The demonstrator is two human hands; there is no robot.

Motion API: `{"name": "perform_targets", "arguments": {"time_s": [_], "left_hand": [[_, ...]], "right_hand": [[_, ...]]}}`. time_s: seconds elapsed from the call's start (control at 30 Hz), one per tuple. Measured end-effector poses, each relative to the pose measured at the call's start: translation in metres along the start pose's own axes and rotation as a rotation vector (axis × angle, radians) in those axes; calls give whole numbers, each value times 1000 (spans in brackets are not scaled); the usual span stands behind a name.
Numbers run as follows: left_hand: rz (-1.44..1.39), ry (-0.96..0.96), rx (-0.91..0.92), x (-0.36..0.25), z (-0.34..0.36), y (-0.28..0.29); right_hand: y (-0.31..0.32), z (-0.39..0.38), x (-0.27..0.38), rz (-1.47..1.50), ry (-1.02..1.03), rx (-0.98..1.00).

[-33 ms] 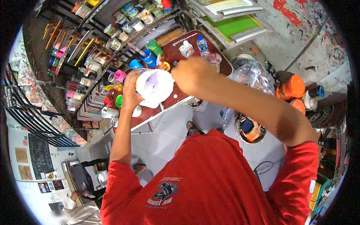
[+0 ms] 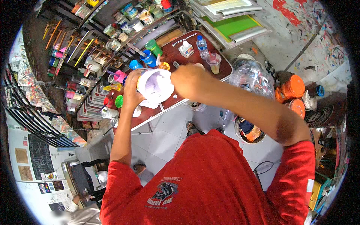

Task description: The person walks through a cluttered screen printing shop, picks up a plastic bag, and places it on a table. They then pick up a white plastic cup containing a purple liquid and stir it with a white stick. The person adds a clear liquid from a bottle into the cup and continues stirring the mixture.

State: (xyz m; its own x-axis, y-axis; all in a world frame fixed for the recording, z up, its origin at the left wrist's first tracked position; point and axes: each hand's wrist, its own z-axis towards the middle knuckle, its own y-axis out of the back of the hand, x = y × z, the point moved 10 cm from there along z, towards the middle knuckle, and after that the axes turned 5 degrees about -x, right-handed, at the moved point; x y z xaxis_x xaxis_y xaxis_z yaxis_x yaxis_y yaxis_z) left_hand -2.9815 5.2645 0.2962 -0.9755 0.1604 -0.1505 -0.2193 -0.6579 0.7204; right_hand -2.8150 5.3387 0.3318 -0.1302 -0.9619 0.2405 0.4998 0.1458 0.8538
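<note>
My left hand (image 2: 132, 89) is wrapped round the side of a white tub (image 2: 141, 85), tilted so that its mouth faces me. Pale lilac-white paste (image 2: 157, 82) shows inside, and a white smeared flap hangs at the tub's lower edge. Against the tub's right rim, my right hand (image 2: 191, 81) is closed in a fist. Whatever those fingers hold, if anything, is hidden behind the hand. Both hands are above a dark red table (image 2: 183, 41). Just beyond the tub stand a blue cup (image 2: 149, 59) with a flat stick in it and an orange container (image 2: 164, 66).
A green cup (image 2: 153, 46), a white bottle (image 2: 186, 49), a water bottle (image 2: 202, 46) and a clear cup (image 2: 214, 63) stand on the table. Paint jars (image 2: 137, 24) line the shelf behind. Orange buckets (image 2: 292, 86) and a bin (image 2: 250, 131) are at right.
My right hand has shifted slightly down and its forearm has dropped, uncovering more of the clear cup. The tub has moved slightly, still in my left hand.
</note>
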Motion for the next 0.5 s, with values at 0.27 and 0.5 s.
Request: {"name": "perform_targets", "arguments": {"time_s": [0.27,0.5], "left_hand": [[63,7,-69,11,-14,11],[-7,-37,-17,6,-24,-11]], "right_hand": [[-26,-24,-28,147,-270,-73],[-40,-20,-21,361,-121,-42]]}}
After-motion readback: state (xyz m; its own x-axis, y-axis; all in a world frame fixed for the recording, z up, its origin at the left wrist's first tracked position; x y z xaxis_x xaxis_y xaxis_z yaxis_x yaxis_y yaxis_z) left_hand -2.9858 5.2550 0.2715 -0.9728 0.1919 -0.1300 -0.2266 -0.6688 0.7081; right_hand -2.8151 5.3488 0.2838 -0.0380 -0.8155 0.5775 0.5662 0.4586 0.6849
